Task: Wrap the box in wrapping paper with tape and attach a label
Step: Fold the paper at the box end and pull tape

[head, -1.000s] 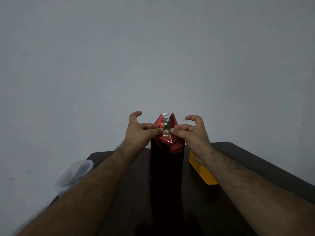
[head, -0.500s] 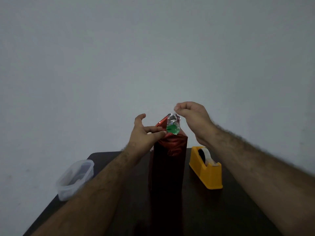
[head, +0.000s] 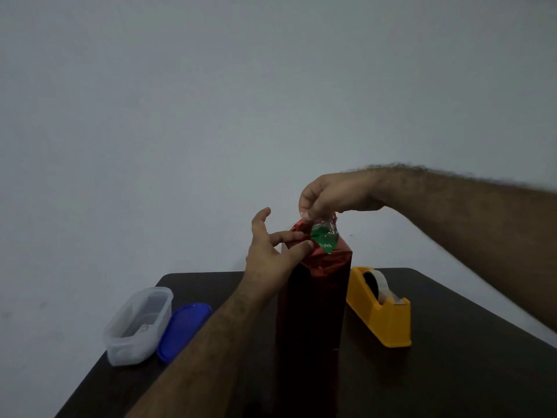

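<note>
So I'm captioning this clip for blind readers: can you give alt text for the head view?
A tall box wrapped in shiny red paper stands on a dark table; the right hand pinches its crumpled top flap from above while the left hand presses the fold. A yellow tape dispenser stands to its right.

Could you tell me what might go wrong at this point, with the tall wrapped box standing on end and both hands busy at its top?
1. The wrapped box stands tall and narrow; the right hand pinches the paper tip from above, and a pull could tip it toward the yellow tape dispenser.
2. The left hand only presses the folds with its fingertips, so they may spring open before tape goes on.
3. The crumpled tip could tear.
</note>
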